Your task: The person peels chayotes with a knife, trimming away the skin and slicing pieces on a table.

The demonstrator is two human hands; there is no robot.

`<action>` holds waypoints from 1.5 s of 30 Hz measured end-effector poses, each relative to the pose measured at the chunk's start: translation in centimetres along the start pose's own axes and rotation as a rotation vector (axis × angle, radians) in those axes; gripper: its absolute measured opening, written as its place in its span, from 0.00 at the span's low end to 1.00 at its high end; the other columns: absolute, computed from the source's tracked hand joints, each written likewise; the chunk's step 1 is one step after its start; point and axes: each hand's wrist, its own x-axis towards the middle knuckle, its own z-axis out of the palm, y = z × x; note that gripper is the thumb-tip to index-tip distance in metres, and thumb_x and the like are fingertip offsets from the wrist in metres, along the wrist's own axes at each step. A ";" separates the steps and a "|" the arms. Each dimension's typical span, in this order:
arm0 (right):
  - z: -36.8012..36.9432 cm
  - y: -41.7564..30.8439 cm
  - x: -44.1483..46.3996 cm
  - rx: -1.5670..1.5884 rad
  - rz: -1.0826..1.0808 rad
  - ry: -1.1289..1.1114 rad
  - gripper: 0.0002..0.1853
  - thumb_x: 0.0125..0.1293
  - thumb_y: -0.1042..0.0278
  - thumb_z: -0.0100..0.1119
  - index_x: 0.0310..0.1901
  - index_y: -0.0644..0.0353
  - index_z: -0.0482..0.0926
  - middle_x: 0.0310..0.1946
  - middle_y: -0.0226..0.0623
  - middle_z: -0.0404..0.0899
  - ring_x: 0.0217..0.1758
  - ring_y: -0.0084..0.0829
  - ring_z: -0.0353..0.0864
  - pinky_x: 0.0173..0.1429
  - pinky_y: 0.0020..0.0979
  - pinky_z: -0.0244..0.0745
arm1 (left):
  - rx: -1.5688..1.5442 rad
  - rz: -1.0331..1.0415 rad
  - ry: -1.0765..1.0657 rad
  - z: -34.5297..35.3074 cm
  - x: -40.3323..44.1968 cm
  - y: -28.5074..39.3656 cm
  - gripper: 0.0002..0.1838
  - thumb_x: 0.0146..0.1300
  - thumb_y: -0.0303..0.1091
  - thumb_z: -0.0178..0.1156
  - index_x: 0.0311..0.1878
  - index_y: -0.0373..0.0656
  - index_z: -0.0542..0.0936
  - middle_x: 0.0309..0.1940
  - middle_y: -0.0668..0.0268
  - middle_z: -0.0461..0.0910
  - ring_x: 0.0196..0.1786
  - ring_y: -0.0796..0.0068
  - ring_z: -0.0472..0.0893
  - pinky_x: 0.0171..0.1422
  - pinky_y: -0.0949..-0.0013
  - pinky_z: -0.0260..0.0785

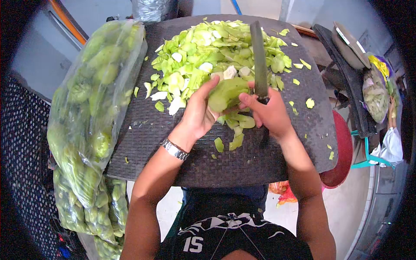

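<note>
My left hand (200, 113), with a metal watch on its wrist, is wrapped round a pale green chayote (227, 94) over the front half of the table. A knife (258, 60) is gripped in my right hand (271, 110), its blade pointing up and away from me. Fingers of the right hand are close to the chayote's right side; whether they touch it I cannot tell. Behind both hands spreads a large heap of thin green slices (186, 65). A few more slices (237, 125) lie just below the chayote on the tabletop.
The dark woven-pattern table (173, 151) has scattered peel bits on it. Clear plastic bags of chayotes (97, 86) stand along its left edge. At the right are a red round object (340, 151), a teal-legged stand (366, 151) and a bag with yellow print (378, 86).
</note>
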 end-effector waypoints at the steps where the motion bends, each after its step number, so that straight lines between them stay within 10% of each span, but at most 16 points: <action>1: -0.2 -0.2 0.0 -0.026 -0.012 -0.010 0.26 0.65 0.60 0.76 0.59 0.64 0.78 0.25 0.22 0.79 0.17 0.12 0.68 0.20 0.21 0.59 | 0.046 -0.029 -0.022 -0.3 0.2 0.0 0.25 0.79 0.45 0.51 0.69 0.38 0.74 0.58 0.57 0.83 0.60 0.62 0.83 0.65 0.56 0.77; 11: -0.1 -0.4 -0.2 -0.499 -0.275 0.034 0.31 0.64 0.51 0.76 0.62 0.59 0.78 0.27 0.33 0.84 0.27 0.22 0.82 0.33 0.28 0.74 | -0.062 -0.200 -0.042 -1.5 0.1 0.3 0.22 0.76 0.47 0.54 0.60 0.40 0.78 0.47 0.59 0.85 0.46 0.61 0.85 0.45 0.53 0.80; 18: 0.5 0.6 -0.7 -0.832 -0.704 -0.003 0.46 0.57 0.36 0.76 0.69 0.59 0.71 0.30 0.50 0.86 0.38 0.54 0.90 0.42 0.45 0.83 | -0.214 -0.052 0.177 -3.0 0.8 -0.3 0.26 0.77 0.50 0.56 0.66 0.40 0.76 0.57 0.54 0.84 0.57 0.52 0.84 0.69 0.49 0.74; 26: -0.5 0.0 -0.4 -0.764 -0.512 0.014 0.47 0.61 0.34 0.72 0.72 0.59 0.67 0.29 0.52 0.85 0.36 0.55 0.90 0.39 0.48 0.82 | -0.131 0.014 0.059 -2.5 0.3 0.0 0.19 0.72 0.43 0.57 0.61 0.45 0.78 0.54 0.60 0.83 0.52 0.61 0.83 0.49 0.57 0.77; 32: 0.4 1.0 -0.8 -0.867 -0.565 -0.002 0.50 0.62 0.30 0.68 0.75 0.57 0.63 0.25 0.52 0.83 0.33 0.57 0.88 0.36 0.50 0.82 | -0.192 0.023 0.158 -1.8 0.8 -1.6 0.31 0.76 0.58 0.52 0.71 0.46 0.74 0.67 0.57 0.79 0.65 0.54 0.80 0.74 0.47 0.69; 45: 1.2 1.1 -1.4 -0.897 -0.583 -0.022 0.54 0.60 0.32 0.71 0.80 0.54 0.58 0.38 0.57 0.87 0.42 0.57 0.90 0.44 0.47 0.84 | -0.032 0.135 0.216 -0.7 0.4 -2.2 0.29 0.79 0.55 0.50 0.71 0.43 0.75 0.65 0.56 0.81 0.64 0.54 0.82 0.73 0.47 0.72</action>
